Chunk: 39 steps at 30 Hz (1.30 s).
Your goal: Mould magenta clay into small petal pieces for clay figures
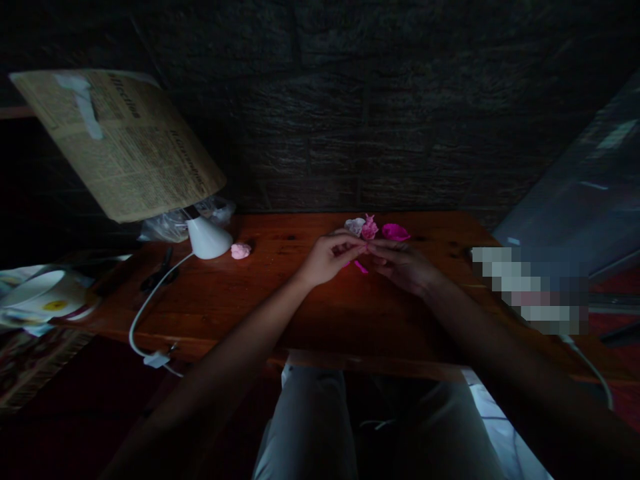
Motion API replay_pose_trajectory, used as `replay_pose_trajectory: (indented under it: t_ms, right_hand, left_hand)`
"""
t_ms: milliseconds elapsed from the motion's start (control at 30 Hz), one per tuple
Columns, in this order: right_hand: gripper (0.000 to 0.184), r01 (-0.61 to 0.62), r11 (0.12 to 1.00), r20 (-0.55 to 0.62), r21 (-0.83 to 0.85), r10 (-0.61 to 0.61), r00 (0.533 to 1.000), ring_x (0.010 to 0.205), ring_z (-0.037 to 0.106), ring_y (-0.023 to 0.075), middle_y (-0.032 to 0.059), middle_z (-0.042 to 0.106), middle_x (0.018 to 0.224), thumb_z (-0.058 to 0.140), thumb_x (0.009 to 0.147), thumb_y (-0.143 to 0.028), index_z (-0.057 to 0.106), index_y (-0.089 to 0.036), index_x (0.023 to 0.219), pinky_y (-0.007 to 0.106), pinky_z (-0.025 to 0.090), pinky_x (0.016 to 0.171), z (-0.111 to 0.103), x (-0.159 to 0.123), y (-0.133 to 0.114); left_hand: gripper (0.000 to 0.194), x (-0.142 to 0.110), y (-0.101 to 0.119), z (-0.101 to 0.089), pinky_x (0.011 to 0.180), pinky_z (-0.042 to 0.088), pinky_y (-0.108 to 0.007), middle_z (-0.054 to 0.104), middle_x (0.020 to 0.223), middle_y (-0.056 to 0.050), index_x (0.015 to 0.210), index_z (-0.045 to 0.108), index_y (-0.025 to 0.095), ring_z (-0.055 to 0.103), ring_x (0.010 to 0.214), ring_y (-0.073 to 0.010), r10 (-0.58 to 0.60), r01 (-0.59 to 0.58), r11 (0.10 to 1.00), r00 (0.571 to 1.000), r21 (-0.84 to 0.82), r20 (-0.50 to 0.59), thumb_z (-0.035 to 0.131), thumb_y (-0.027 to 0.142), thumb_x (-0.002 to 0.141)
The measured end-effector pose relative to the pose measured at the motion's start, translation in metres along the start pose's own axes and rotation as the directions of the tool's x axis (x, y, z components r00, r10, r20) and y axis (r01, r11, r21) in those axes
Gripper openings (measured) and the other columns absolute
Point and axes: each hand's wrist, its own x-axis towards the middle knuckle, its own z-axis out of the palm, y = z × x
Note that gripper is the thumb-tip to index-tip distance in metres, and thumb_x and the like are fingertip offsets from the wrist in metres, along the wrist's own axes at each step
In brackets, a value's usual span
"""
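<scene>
Over the wooden table, my left hand [330, 259] and my right hand [404, 267] meet at the fingertips, both closed in a pinch. A small bit of magenta strip [361, 267], which looks like paper, shows between and just below the fingers; how far it runs is hidden by them. Just behind the hands sit a crumpled white piece [355, 227], a crumpled pink flower-like piece [369, 228] and a flat, curved magenta piece [395, 232]. A pale pink crumpled piece [241, 251] lies farther left, apart from my hands.
A lamp [210, 238] with a newsprint shade [125, 150] stands at the left, its white cord [137, 320] hanging over the front edge. Dark scissors [163, 270] lie beside it. A white bowl [43, 293] is at far left. A blurred-out object [535, 290] rests at the right end.
</scene>
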Motion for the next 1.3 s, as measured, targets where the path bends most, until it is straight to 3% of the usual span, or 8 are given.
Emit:
replay_pose_trajectory:
  t_ms: [133,267,367,467,633,833,1300]
  right_hand:
    - [0.026,-0.049,0.997,0.082,0.06,0.044,0.996,0.062,0.048,0.0069,-0.0041,0.063,0.067,0.091,0.06,-0.034,0.08,-0.024,0.082,0.022,0.045,0.065,-0.0018,-0.0016,0.0004]
    - [0.029,-0.136,0.99,0.093,0.042,0.132,0.987,0.066,0.055,0.0085,-0.0015,0.068,0.074,0.092,0.059,-0.033,0.08,-0.023,0.083,0.022,0.047,0.064,-0.0048,-0.0015,0.0023]
    - [0.026,-0.135,0.991,0.101,0.008,0.134,0.986,0.067,0.058,0.0099,0.0,0.071,0.078,0.09,0.062,-0.032,0.08,-0.024,0.084,0.024,0.047,0.064,-0.0055,-0.0007,0.0019]
    - [0.021,-0.103,0.995,0.104,-0.013,0.104,0.989,0.066,0.059,0.0101,0.0002,0.072,0.076,0.088,0.065,-0.033,0.079,-0.023,0.08,0.023,0.046,0.062,-0.0043,-0.0004,0.0008]
    - [0.023,-0.12,0.993,0.105,0.007,0.119,0.987,0.071,0.063,0.0119,0.0021,0.076,0.083,0.088,0.065,-0.036,0.079,-0.023,0.082,0.024,0.049,0.065,-0.0032,-0.0008,0.0014]
    - [0.018,-0.097,0.995,0.078,-0.007,0.097,0.992,0.069,0.062,0.0119,0.0009,0.073,0.076,0.086,0.065,-0.031,0.077,-0.022,0.079,0.026,0.048,0.066,-0.0047,0.0005,0.004]
    - [0.023,-0.141,0.989,0.051,-0.035,0.143,0.988,0.069,0.061,0.0131,0.0029,0.076,0.088,0.083,0.071,-0.042,0.076,-0.024,0.083,0.026,0.048,0.064,0.0007,0.0018,0.004]
  left_hand:
    - [0.024,-0.001,-0.0005,-0.0012,0.068,0.051,-0.026,0.072,0.088,-0.007,0.086,0.075,0.015,0.065,0.078,-0.0132,-0.038,0.043,0.99,0.999,-0.135,0.038,0.075,0.039,0.083]
    - [0.025,-0.0036,-0.0003,0.0018,0.067,0.05,-0.025,0.071,0.08,-0.003,0.082,0.072,0.014,0.062,0.07,-0.0112,-0.127,0.133,0.977,0.991,-0.166,0.045,0.079,0.037,0.078]
    - [0.026,-0.0053,-0.0007,0.005,0.069,0.051,-0.025,0.071,0.08,-0.003,0.088,0.07,0.014,0.062,0.072,-0.0108,-0.163,0.166,0.975,0.986,-0.147,0.033,0.079,0.037,0.078]
    - [0.03,-0.0057,-0.0005,0.0051,0.071,0.052,-0.025,0.073,0.086,-0.005,0.096,0.072,0.015,0.064,0.076,-0.0124,-0.129,0.133,0.985,0.991,-0.108,0.037,0.076,0.04,0.081]
    - [0.026,-0.0034,0.0,0.0004,0.068,0.05,-0.026,0.071,0.085,-0.006,0.089,0.076,0.016,0.064,0.076,-0.0129,-0.008,0.008,1.0,1.0,0.019,-0.008,0.068,0.041,0.088]
    - [0.029,-0.002,-0.0031,-0.0003,0.064,0.047,-0.024,0.067,0.085,-0.004,0.088,0.075,0.017,0.058,0.071,-0.0107,-0.002,0.002,1.0,1.0,0.025,-0.001,0.075,0.045,0.081]
    - [0.018,-0.0024,0.0021,-0.0013,0.064,0.044,-0.024,0.065,0.084,-0.004,0.085,0.068,0.016,0.056,0.07,-0.0112,0.025,-0.033,0.98,0.999,0.195,0.043,0.061,0.031,0.093]
